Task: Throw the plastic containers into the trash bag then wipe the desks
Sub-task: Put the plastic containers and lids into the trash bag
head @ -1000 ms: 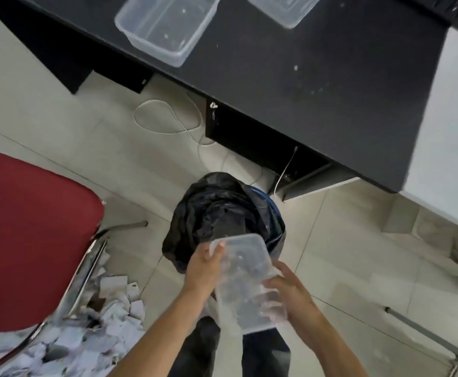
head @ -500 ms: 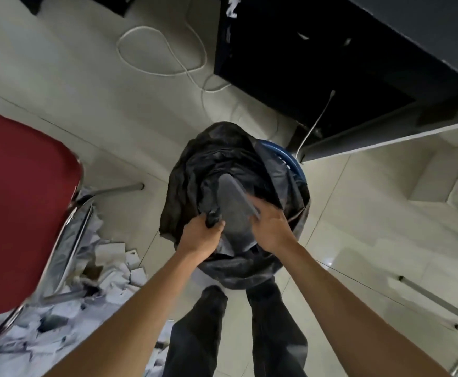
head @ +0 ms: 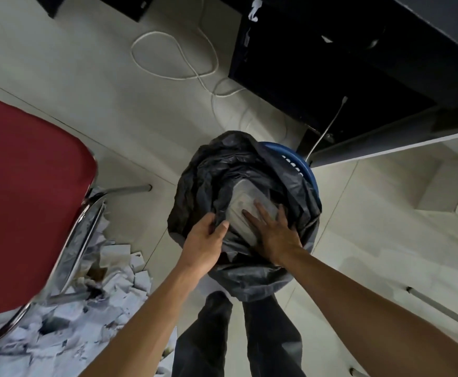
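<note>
1. A second ago the plastic container (head: 239,204) was held in both hands above the trash bag (head: 245,156). It is now seen lying inside the bag's mouth, tilted, with dark folds around it.
2. The right hand (head: 276,235) is laid flat on the container's near end with the fingers straight, so the container is pressed down, not gripped.
3. The near-left edge of the bag is pinched between the thumb and curled fingers of the left hand (head: 204,242), and the mouth is held open by this.
4. This container can be judged almost disposed of. The others seen earlier on the desk (head: 372,58) remain to be thrown away, and wiping is not yet begun.
5. The desk top and those containers are now out of frame, since the camera has been dipped towards the floor.
6. The bag's depth and contents cannot be made out. Only a strip of the blue bin (head: 305,167) is exposed, at the far right. The left fingertips are hidden in the plastic.
</note>
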